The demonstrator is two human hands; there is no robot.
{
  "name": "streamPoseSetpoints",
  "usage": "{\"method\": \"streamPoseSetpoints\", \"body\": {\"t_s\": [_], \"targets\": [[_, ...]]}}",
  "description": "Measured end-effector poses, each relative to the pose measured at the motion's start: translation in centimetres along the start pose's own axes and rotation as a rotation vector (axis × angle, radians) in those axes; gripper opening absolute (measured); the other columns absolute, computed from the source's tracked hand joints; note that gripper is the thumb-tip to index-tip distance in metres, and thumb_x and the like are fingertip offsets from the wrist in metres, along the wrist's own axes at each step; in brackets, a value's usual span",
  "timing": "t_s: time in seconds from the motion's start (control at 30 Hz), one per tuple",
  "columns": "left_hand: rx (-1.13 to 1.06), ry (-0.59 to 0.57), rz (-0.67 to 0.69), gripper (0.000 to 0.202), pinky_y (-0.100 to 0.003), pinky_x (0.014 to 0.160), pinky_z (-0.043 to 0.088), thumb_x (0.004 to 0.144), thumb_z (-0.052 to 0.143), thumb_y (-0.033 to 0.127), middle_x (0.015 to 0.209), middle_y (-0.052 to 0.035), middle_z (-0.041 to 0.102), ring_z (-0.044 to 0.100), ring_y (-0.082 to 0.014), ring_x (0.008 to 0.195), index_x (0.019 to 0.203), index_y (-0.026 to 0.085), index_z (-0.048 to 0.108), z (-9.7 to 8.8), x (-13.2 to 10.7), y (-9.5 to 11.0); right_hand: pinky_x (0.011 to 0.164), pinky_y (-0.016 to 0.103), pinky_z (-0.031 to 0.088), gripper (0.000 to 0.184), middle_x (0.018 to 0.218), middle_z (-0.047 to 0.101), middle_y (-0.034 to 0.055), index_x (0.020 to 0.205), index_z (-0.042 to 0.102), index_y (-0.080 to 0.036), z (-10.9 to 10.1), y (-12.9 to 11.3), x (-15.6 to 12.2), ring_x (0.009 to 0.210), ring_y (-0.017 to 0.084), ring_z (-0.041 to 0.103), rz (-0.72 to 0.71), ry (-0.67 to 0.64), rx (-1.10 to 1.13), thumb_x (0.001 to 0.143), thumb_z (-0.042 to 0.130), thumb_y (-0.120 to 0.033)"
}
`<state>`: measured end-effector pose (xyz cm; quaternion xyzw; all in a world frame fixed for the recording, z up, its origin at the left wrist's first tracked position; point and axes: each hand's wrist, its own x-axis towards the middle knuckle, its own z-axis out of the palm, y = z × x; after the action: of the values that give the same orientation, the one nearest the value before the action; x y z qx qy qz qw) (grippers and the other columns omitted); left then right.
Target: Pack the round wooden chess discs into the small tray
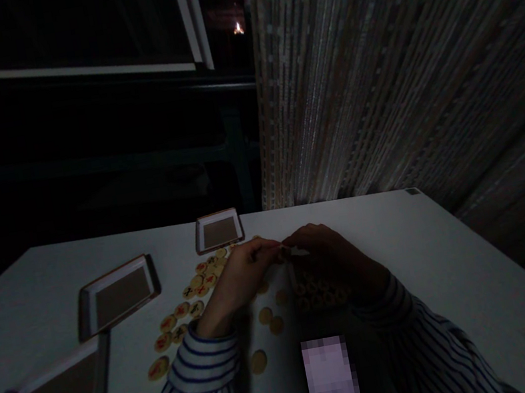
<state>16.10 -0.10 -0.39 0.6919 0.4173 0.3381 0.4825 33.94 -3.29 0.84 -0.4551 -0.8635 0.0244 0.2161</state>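
Note:
My left hand (251, 261) reaches over the table with thumb and fingers pinched together. Its fingertips meet those of my right hand (323, 253), which is in deep shadow with its fingers curled in. A small pale sliver (299, 252) shows between the hands; its kind is too dark to tell. Below my right hand, round pieces stand in rows (322, 298), partly covered by that hand. Chinese chess pieces (210, 279), some with red or black characters, lie spread beside and beneath my left forearm. Several pieces (276, 325) lie between my forearms, with no characters visible.
Three shallow rectangular trays or lids stand on the white table (463, 296): one at the back (197, 236), one at left (85, 316), one at near left (100, 387). A blurred pinkish rectangle (330, 381) is nearest me. A string curtain (328, 110) hangs behind the table.

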Motion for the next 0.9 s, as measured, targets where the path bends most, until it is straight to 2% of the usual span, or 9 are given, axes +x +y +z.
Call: {"method": "streamPoseSetpoints", "body": {"t_s": [0.23,0.47,0.6,0.77,0.9], "targets": [[0.015,0.033,-0.05,0.023,-0.026,0.066,0.047,0.073,0.056,0.032,0.076,-0.0046,0.069,0.062,-0.0163,0.071,0.081,0.014,0.066,1.1,0.3,-0.1,0.071,0.027,0.035,0.023,0.092,0.062,0.005,0.102,0.058,-0.02,0.3,0.8,-0.1,0.084,0.016,0.053,0.022,-0.059,-0.03,0.079,0.057,-0.026],[0.054,0.04,-0.015,0.024,-0.028,0.068,0.047,0.075,0.051,0.031,0.08,-0.0063,0.068,0.063,-0.0176,0.076,0.083,0.013,0.064,1.9,1.0,-2.0,0.07,0.027,0.034,0.023,0.089,0.063,0.0053,0.102,0.058,-0.019,0.5,1.1,-0.3,0.083,0.015,0.054,0.034,-0.119,-0.082,0.082,0.053,-0.03],[0.131,0.028,-0.008,0.027,-0.027,0.066,0.046,0.076,0.048,0.032,0.08,-0.0056,0.068,0.062,-0.0173,0.074,0.09,0.014,0.062,1.7,1.2,-3.1,0.069,0.026,0.035,0.021,0.087,0.064,0.0059,0.099,0.06,-0.017,0.8,1.5,-0.3,0.08,0.014,0.056,0.034,-0.162,-0.108,0.083,0.051,-0.028],[0.308,0.028,0.013,0.028,-0.028,0.065,0.044,0.077,0.046,0.033,0.079,-0.0053,0.067,0.061,-0.018,0.075,0.092,0.016,0.061,0.9,1.0,-3.6,0.069,0.026,0.038,0.023,0.086,0.066,0.0075,0.092,0.062,-0.016,1.2,1.8,-0.2,0.08,0.016,0.06,0.076,-0.316,-0.212,0.085,0.045,-0.031],[0.415,0.014,0.04,0.027,-0.028,0.069,0.043,0.077,0.046,0.032,0.086,-0.007,0.066,0.06,-0.0191,0.08,0.09,0.015,0.062,0.5,0.9,-3.2,0.068,0.028,0.04,0.029,0.085,0.067,0.0092,0.089,0.063,-0.016,1.6,1.7,-0.3,0.081,0.019,0.062,0.119,-0.45,-0.277,0.087,0.04,-0.034]]}}
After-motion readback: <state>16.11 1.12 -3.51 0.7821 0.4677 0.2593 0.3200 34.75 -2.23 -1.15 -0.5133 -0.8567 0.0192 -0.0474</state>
